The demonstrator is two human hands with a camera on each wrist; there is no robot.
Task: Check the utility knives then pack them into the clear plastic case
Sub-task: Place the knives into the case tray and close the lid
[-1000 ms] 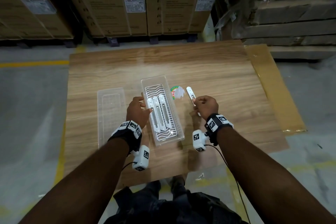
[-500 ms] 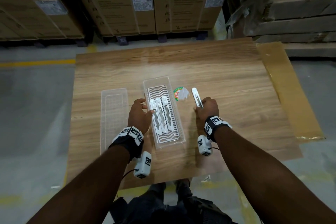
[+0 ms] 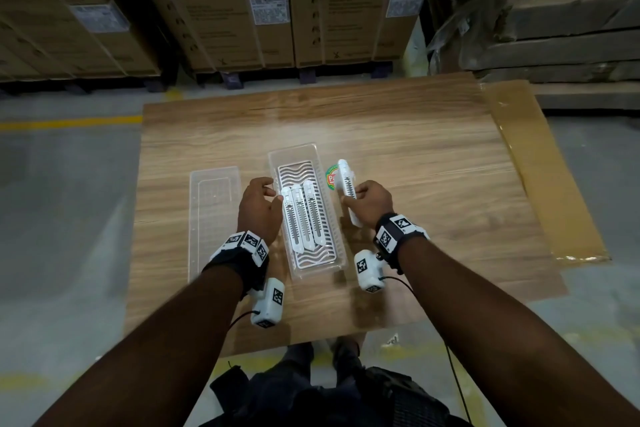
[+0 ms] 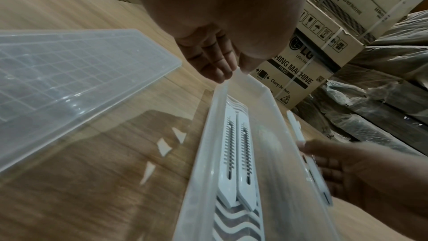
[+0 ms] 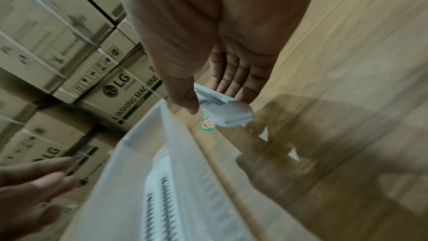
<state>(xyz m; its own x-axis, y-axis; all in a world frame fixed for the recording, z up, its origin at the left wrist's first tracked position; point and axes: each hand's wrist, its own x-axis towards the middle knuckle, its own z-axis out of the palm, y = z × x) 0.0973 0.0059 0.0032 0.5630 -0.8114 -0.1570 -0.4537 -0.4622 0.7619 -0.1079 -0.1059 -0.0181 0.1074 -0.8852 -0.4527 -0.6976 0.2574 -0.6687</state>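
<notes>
Two hands work at the case. Right hand (image 3: 370,199) grips the fourth utility knife (image 3: 347,184) between thumb and fingers, held just right of the clear plastic case (image 3: 341,253), above the wooden board (image 3: 433,184). Left hand (image 3: 258,208) has relaxed, loosely bent fingers touching the case's left rim, holding nothing, likely steadying it. Step in hand looks like check done or finishing, packing next: knife needs carrying left over the rim and laying flat beside the others. Case holds three white utility knives (image 3: 303,218) lying side by side, lengthwise, on a wavy white insert. Lid (image 3: 213,218) lies off, left of the case. Round sticker (image 3: 331,177) lies beyond the knife.
</notes>
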